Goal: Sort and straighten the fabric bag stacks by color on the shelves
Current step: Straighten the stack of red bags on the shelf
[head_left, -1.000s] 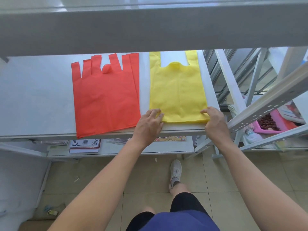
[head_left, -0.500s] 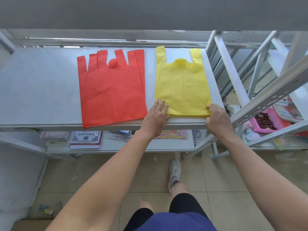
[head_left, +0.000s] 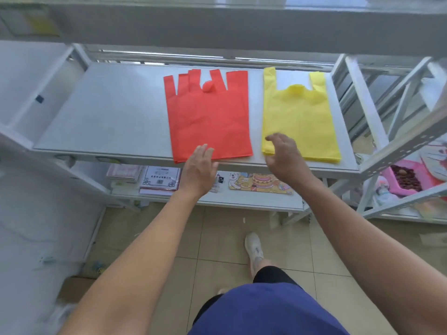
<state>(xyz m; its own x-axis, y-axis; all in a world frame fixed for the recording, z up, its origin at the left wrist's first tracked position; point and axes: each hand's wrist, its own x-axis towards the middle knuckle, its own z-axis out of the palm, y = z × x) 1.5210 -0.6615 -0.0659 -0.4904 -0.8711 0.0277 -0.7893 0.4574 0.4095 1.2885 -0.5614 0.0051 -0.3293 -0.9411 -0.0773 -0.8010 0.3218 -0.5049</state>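
A red stack of fabric bags (head_left: 208,117) lies flat on the grey shelf (head_left: 104,112), its handles fanned unevenly at the far end. To its right lies a yellow stack (head_left: 300,117), squared up. My left hand (head_left: 199,168) hovers with straight fingers at the red stack's near edge, by its bottom left corner. My right hand (head_left: 283,153) hangs with loosely curled fingers over the yellow stack's near left corner and holds nothing.
A lower shelf (head_left: 242,201) carries paper packs (head_left: 160,180) and a cartoon card (head_left: 261,183). To the right a slanted metal rack (head_left: 399,146) holds a pink tray (head_left: 408,180). An upper shelf beam (head_left: 217,25) runs overhead. Tiled floor lies below.
Both hands have left the yellow stack's near corners and shifted left; the left hand now reaches the red stack. The camera has pulled back and turned left.
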